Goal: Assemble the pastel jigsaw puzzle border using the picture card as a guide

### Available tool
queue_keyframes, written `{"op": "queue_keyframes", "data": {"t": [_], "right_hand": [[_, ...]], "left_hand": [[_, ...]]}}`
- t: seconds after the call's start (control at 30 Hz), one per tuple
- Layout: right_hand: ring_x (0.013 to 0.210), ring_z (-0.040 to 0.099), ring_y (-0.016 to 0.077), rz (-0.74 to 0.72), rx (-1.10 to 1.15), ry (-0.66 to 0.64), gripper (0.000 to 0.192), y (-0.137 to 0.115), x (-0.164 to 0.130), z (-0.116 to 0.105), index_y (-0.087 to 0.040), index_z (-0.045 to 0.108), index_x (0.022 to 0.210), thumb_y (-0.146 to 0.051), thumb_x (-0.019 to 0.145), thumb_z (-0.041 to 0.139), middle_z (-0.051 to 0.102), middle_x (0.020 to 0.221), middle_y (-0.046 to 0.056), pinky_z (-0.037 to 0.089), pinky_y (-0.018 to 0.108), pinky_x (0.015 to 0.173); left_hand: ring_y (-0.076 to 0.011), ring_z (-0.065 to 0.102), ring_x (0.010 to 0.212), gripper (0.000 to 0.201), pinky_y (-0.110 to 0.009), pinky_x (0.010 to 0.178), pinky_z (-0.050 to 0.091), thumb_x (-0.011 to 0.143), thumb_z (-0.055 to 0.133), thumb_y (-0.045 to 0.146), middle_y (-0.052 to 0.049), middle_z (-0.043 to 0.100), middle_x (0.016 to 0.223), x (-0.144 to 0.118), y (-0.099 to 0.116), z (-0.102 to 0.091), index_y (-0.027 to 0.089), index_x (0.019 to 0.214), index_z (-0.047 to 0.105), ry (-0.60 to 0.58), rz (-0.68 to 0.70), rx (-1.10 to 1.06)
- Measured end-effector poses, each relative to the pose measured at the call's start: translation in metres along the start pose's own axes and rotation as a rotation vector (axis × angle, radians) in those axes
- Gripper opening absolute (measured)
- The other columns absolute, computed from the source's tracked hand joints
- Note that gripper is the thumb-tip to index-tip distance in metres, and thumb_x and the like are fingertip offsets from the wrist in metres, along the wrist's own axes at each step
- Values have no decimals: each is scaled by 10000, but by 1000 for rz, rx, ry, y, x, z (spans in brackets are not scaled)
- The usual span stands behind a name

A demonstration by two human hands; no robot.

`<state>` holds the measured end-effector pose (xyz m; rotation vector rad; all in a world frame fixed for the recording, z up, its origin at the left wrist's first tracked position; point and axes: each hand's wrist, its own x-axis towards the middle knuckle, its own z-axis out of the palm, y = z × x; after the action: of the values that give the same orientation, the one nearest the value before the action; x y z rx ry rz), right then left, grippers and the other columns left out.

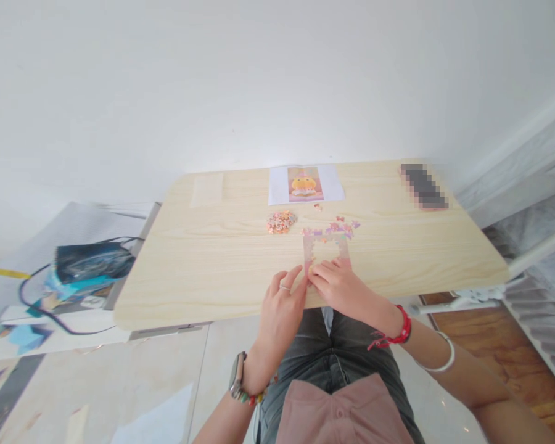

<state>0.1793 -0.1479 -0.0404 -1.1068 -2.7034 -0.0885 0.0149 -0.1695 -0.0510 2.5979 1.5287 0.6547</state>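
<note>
A pale wooden desk (213,259) carries a half-built puzzle frame (326,250) near its front edge, with a small heap of loose pieces (281,222) beside it. Along the far edge lie a printed reference picture (305,184), a clear plastic sheet (206,189) and a blurred dark object (423,186).

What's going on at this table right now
A person seated at the wooden table is putting together a small jigsaw puzzle. Both the left hand and right hand press at the bottom edge of the partly built frame. A pile of loose pieces lies beyond, and a reference picture sits at the far edge.
</note>
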Motion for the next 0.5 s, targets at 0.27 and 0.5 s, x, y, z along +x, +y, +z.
{"op": "queue_keyframes", "data": {"t": [0.27,0.5], "right_hand": [[852,503,193,41,89,3,174,3,0,1,-124,600,897,-126,880,428,584,900,79,357,353,740],[875,522,191,54,189,31,180,4,-2,-1,-139,605,923,-128,871,433,590,923,81,388,358,780]], "left_hand": [[-216,495,978,140,-392,839,484,824,522,175,-73,539,1088,16,-12,3,215,794,653,42,-24,-110],[-247,467,1048,137,-439,868,464,777,572,140,-82,521,1166,28,-11,1,221,784,681,54,-15,-111]]}}
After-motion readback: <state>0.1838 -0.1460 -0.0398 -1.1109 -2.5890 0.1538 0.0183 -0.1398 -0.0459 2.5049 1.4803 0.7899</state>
